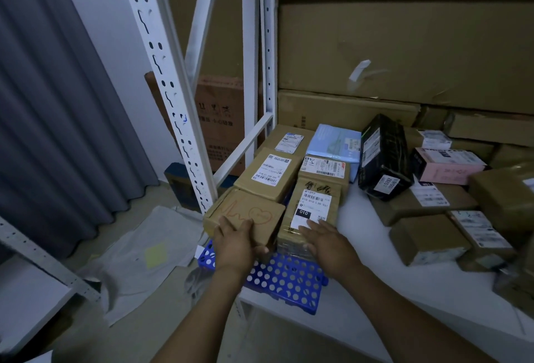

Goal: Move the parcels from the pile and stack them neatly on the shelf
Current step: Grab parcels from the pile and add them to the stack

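Parcels on a white shelf, head view. A blue mat with round holes lies at the shelf's near left corner and serves as the reference.

On the mat stand two rows of brown boxes, side by side and touching. The heart box, marked with a red line and heart, is nearest in the left row. Behind it a labelled box sits partly over its far edge, and a third box lies beyond. The 010 box, with a white and black label, is nearest in the right row, and a second labelled box is behind it.

The left hand rests on the near top edge of the heart box, fingers laid flat and the thumb against the near face. It does not close round the box. The right hand rests on the near end of the 010 box, fingers straight and slightly spread, fingertips on the label. It grasps nothing.

Beyond the mat lies a light-blue parcel. Right of the mat a loose pile lies on the shelf: a black parcel tilted on a brown box, a pink box and several more brown boxes. Large cartons stand against the back. Left of the mat rises a white post, with a grey curtain further left and plastic bags on the floor.
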